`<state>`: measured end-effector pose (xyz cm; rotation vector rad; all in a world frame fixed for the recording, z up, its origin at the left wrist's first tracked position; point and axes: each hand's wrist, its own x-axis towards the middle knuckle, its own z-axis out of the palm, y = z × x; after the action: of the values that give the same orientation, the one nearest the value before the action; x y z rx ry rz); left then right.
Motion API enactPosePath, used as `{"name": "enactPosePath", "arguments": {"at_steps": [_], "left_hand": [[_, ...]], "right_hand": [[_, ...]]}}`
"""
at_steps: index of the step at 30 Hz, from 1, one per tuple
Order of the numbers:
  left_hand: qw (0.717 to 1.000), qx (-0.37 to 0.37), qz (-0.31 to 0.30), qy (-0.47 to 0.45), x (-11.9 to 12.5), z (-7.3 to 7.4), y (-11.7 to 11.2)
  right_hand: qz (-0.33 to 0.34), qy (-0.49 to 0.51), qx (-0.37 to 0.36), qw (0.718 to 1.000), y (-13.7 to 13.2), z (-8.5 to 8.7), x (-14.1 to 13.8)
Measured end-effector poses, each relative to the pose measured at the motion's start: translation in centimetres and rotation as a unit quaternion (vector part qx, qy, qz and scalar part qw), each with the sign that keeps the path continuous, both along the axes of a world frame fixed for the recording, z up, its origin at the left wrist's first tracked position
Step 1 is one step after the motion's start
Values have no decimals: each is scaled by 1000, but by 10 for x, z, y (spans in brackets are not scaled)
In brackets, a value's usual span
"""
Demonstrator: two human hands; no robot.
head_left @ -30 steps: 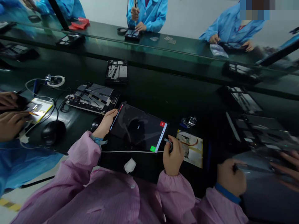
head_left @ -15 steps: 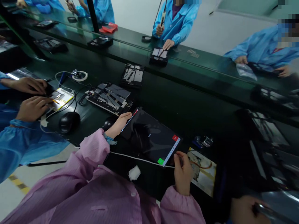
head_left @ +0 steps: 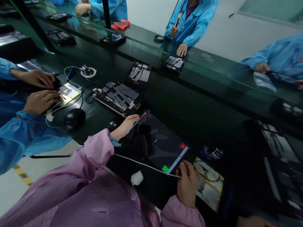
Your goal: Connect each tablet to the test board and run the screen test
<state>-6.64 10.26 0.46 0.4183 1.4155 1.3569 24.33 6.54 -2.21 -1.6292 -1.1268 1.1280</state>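
A lit tablet screen [head_left: 158,142], mostly dark, lies tilted in front of me. It shows a red square, a green square and a pale icon strip along its right end. My left hand [head_left: 126,126] grips the screen's left edge, the thumb side toward its upper corner. At the lower right corner, the fingers of my right hand [head_left: 188,183] are bent closed against the edge; their tips are partly hidden. A white cable [head_left: 142,162] runs along the near side to my right hand. Just right of that hand lies a pale board with a yellow edge [head_left: 210,189].
Opened tablets [head_left: 118,97] and a black mouse [head_left: 74,119] sit to the left, near a co-worker's hands [head_left: 41,101]. A crumpled white piece [head_left: 136,178] lies close to me. Across the bench, a co-worker's hand [head_left: 181,49] touches another opened device. A metal clip-like part [head_left: 214,153] sits right.
My view has turned slightly, so everything sits a little farther right. Both my hands keep their places on the screen. At the lower right, another person's hand has dropped mostly out of view.
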Motion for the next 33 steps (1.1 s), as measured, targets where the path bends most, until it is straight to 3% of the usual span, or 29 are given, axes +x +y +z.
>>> {"name": "enactPosePath", "arguments": {"at_steps": [5,16,21,27,33], "left_hand": [[1000,10,-16,3,-1,0,0],[1000,-4,11,26,0,2,1],[999,-16,12,30,0,1,2],[999,5,-13,51,0,6,1],[998,18,-31,45,0,12,1]], "right_hand": [[-20,30,-1,999,0,0,-4],[-49,68,-5,996,-1,1,-9],[-42,40,2,998,-2,1,-9],[-21,-5,16,1000,-2,3,-9],[-48,49,30,997,-2,3,-7]]}}
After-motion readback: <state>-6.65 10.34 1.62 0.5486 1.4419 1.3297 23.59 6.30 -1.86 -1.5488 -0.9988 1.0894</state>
